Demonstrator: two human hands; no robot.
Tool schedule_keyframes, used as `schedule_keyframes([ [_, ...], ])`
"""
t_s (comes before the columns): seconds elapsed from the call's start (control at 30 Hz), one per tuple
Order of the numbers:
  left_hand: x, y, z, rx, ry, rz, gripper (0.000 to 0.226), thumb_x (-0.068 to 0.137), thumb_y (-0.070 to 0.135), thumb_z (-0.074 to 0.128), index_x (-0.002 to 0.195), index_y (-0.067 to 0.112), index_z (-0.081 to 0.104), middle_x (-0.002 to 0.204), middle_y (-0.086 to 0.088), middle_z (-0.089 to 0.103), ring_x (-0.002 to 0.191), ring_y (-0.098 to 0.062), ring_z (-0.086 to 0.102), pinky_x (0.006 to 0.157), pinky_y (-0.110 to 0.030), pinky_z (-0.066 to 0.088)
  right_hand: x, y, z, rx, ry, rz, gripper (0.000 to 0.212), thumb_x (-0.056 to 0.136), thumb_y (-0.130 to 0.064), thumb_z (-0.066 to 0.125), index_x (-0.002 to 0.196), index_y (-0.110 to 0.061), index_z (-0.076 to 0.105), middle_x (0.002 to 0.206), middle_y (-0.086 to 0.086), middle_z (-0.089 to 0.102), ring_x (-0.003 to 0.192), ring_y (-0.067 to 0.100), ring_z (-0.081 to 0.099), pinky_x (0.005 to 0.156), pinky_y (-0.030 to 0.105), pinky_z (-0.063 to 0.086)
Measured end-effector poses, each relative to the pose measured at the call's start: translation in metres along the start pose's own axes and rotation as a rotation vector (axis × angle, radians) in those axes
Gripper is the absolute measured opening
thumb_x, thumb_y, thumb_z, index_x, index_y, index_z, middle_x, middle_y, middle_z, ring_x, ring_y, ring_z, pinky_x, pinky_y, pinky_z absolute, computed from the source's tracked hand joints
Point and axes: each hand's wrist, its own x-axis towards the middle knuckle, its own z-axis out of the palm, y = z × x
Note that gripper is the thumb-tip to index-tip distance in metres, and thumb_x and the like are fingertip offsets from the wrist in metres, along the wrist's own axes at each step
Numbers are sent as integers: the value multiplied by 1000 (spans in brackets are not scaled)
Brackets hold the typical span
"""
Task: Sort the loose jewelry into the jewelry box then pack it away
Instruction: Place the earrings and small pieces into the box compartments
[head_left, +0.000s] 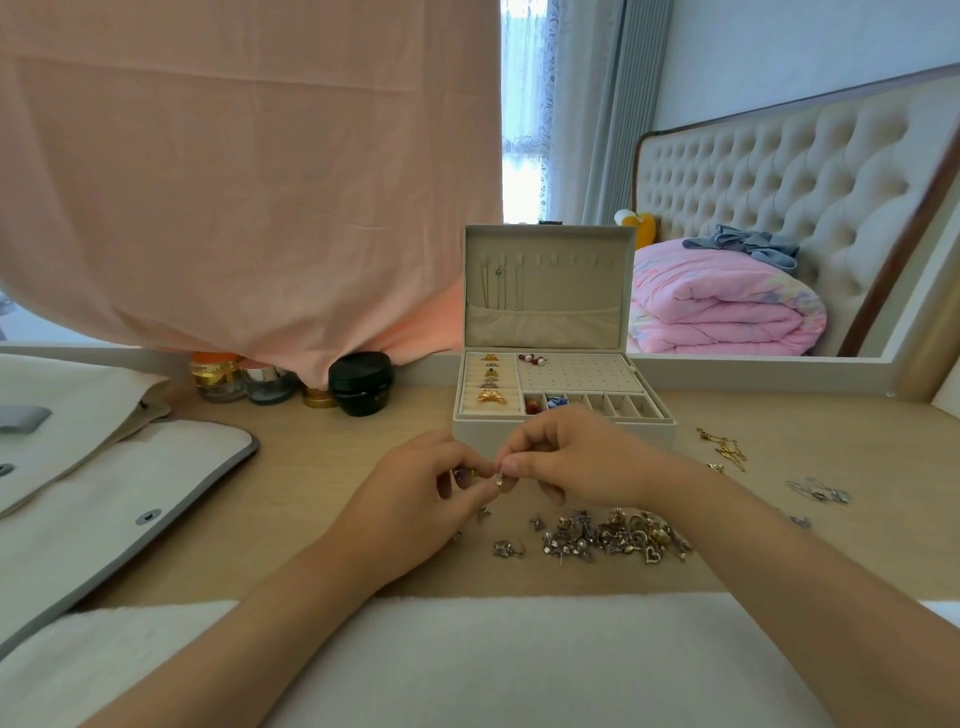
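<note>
The open cream jewelry box stands just behind a loose jewelry pile.

Your left hand and right hand meet fingertip to fingertip, both pinching small gold piece; forearms angled inward, fingers curled.

- The small gold piece: mostly covered by left hand and right hand; kind unclear.
- Far-left jars: tops under pink cloth.
- Left bag: cut off.
</note>
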Motion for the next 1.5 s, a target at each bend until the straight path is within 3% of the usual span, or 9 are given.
schedule_keyframes([
  [0.17, 10, 13, 4, -105, 95, -76, 14, 87, 46, 68, 94, 34, 72, 80, 12, 62, 76, -7, 55, 64, -19, 41, 0, -5, -6, 191, 100, -14, 9, 96, -9, 65, 95, -8, 74, 63, -11, 69, 46, 9, 46, 47, 16, 39],
  [0.3, 28, 20, 2, -134, 74, -82, 12, 93, 41, 63, 93, 33, 72, 82, 13, 62, 79, -2, 54, 64, -14, 37, 0, -7, -21, 249, 197, -8, 11, 94, -4, 65, 96, -8, 75, 77, 5, 73, 48, 12, 48, 44, 15, 38],
  [0.37, 41, 25, 1, -82, 26, -47, 14, 99, 36, 56, 93, 32, 69, 84, 13, 61, 82, -1, 53, 65, -18, 37, -1, -7, -31, 244, 235, -7, 12, 93, -2, 65, 96, -7, 74, 79, 14, 72, 48, 10, 49, 44, 14, 38],
  [0.57, 91, 42, 10, -208, -29, -53, 37, 103, 36, 48, 71, 25, 61, 59, 13, 54, 57, -7, 47, 62, -36, 40, -6, -3, -67, 215, 318, -23, 15, 82, -9, 81, 95, -15, 79, 72, -1, 71, 48, 5, 51, 46, 15, 41],
  [0.7, 121, 55, 11, -302, -37, -91, 40, 102, 42, 48, 80, 16, 69, 60, -1, 54, 54, -11, 48, 59, -30, 41, -5, 6, -87, 180, 410, -22, 11, 87, -11, 76, 94, -18, 79, 57, -8, 66, 47, 9, 49, 46, 19, 41],
  [0.97, 152, 49, 19, -317, -111, -107, 38, 98, 45, 55, 69, 25, 68, 50, 12, 52, 51, -7, 45, 53, -19, 38, 4, 22, -98, 94, 438, 3, 7, 87, -13, 76, 90, -19, 78, 54, -13, 64, 46, 5, 50, 48, 14, 42],
  [1.07, 155, 36, 26, -257, -103, -108, 36, 100, 44, 53, 73, 25, 69, 59, 6, 55, 56, -10, 49, 61, -29, 42, 9, 33, -96, 78, 431, 64, 2, 88, -15, 75, 89, -16, 76, 50, -16, 61, 43, 1, 49, 45, 13, 39],
  [1.3, 154, 10, 27, -231, -102, -141, 22, 102, 24, 51, 102, 34, 71, 91, 10, 66, 75, -11, 62, 71, -27, 47, 20, 46, -91, -101, 420, 123, 7, 88, -16, 74, 87, -23, 77, 65, -18, 68, 56, -10, 57, 54, 5, 39],
  [1.5, 155, 3, 25, -229, -55, -94, 17, 95, 21, 67, 110, 29, 70, 90, 11, 68, 83, -9, 64, 79, -25, 51, 34, 42, -90, -256, 377, 163, 8, 87, -24, 75, 86, -32, 76, 84, -15, 71, 69, -9, 60, 61, 8, 40],
])
